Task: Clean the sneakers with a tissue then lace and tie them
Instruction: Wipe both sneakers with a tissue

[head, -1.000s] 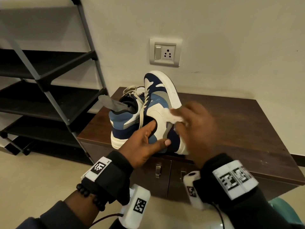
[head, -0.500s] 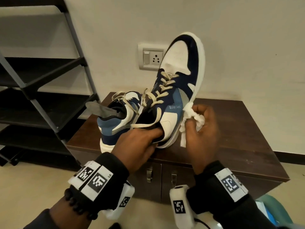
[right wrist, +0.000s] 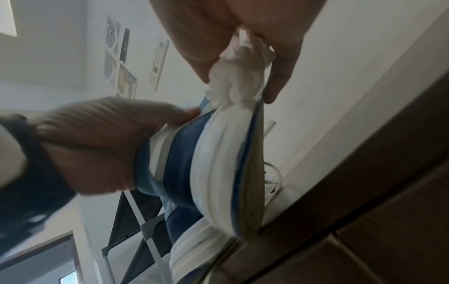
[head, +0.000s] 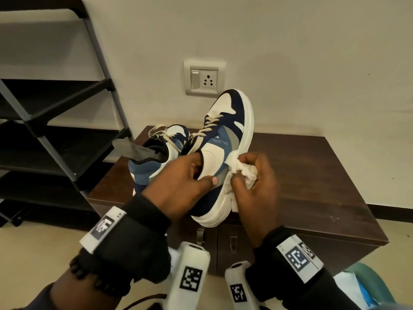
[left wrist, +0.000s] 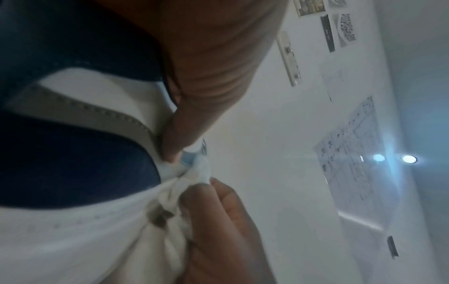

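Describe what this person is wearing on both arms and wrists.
Both arms are in dark sleeves with black wrist wraps. Each wrap carries a white plate printed with black square code markers, and a white camera housing with its own code marker hangs under each wrist. The left hand side also has a black beaded bracelet and a thin dark cable. The right hand side shows a similar cable.

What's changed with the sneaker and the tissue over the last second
The held sneaker was tipped up from lying on its side, toe raised toward the wall. The right hand bunched the tissue and shifted it from the side panel to the white sole edge. The left hand keeps gripping the collar; the second sneaker stayed on the cabinet.
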Demonstrator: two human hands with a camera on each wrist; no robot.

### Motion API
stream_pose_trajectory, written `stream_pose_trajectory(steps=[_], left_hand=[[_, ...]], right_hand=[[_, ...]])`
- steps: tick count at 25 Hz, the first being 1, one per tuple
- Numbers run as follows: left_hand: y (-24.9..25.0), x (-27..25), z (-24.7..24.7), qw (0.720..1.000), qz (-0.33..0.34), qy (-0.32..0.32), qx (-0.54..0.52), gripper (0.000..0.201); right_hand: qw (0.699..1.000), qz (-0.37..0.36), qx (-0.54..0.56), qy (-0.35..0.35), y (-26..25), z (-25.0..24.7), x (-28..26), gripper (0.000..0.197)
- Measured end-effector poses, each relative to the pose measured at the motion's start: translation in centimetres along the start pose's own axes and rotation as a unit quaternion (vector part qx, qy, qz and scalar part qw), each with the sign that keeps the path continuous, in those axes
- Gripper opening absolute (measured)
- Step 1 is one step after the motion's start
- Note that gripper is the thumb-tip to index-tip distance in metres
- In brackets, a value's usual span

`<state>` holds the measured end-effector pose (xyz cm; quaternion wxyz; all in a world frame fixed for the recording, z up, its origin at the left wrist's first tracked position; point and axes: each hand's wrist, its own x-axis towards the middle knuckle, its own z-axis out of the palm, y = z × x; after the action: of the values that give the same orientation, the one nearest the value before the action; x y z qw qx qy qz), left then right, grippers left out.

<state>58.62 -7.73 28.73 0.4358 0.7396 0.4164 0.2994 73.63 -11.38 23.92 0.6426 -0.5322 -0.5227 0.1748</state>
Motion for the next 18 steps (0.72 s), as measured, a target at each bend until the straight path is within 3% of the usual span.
stream_pose_trajectory(steps=[2, 5, 7, 12, 15, 18], left_hand=[[-0.2, -0.1, -1.4, 0.996, -0.024, -0.016, -0.086, 0.043], [-0.5, -0.7, -2.7, 0.996, -0.02, -0.049, -0.068, 0.044], [-0.6, -1.1, -2.5, 0.997, -0.001, -0.054, -0.051, 0.043], [-1.2, -1.6, -1.9, 0.998, 0.046, -0.038, 0.037, 0.057], [-1.2, -1.8, -1.8, 0.997, 0.057, -0.01, 0.057, 0.044], [-1.2, -1.5, -1.8, 0.983, 0.093, 0.003, 0.161, 0.029]], right_hand=[[0.998, -0.041, -0.051, -0.023, -0.3, -0.6, 0.3, 0.027], [0.961, -0.191, -0.2, 0.004, -1.4, -1.2, 1.1, 0.03], [0.935, -0.261, -0.24, -0.014, -1.9, -0.9, 1.0, 0.028], [0.938, -0.268, -0.217, -0.042, -1.8, -0.9, 0.5, 0.031], [0.928, -0.312, -0.201, -0.022, -2.7, -0.8, 0.1, 0.026], [0.912, -0.358, -0.199, -0.01, -2.8, -0.1, 0.1, 0.019]])
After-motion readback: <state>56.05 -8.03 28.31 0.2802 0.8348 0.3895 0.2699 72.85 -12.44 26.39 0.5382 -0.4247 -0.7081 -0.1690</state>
